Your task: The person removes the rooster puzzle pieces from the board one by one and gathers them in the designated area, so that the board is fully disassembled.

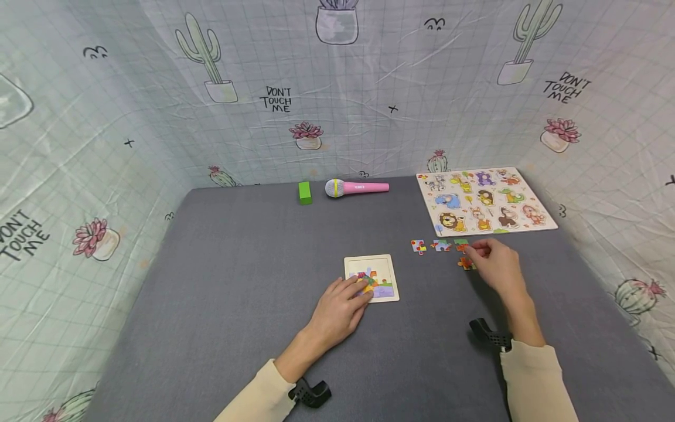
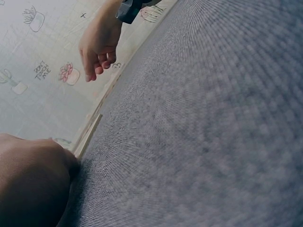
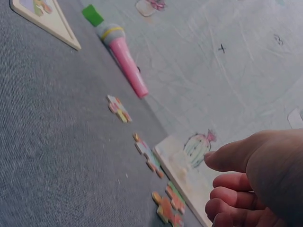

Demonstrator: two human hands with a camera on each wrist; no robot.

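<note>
My left hand [image 1: 340, 308] rests with fingers spread on the small square puzzle tray [image 1: 391, 272], covering part of its lower left. Inside the tray, colourful fitted puzzle pieces [image 1: 384, 290] fill the lower part. My right hand [image 1: 495, 266] hovers over the loose pieces on the right, fingers loosely bent, with nothing visible between thumb and fingers in the right wrist view. Nearest to it are an orange and green puzzle piece [image 1: 461, 243] and an orange puzzle piece [image 3: 165, 208]. Further left lie a blue and orange piece [image 1: 441, 245] and a red and yellow piece [image 1: 418, 245].
A large animal puzzle board [image 1: 495, 202] lies at the back right, just beyond the loose pieces. At the back edge are a pink toy microphone [image 1: 364, 187] and a green block [image 1: 304, 193]. Cactus-print fabric [image 1: 369, 117] walls in the grey table [image 1: 237, 264].
</note>
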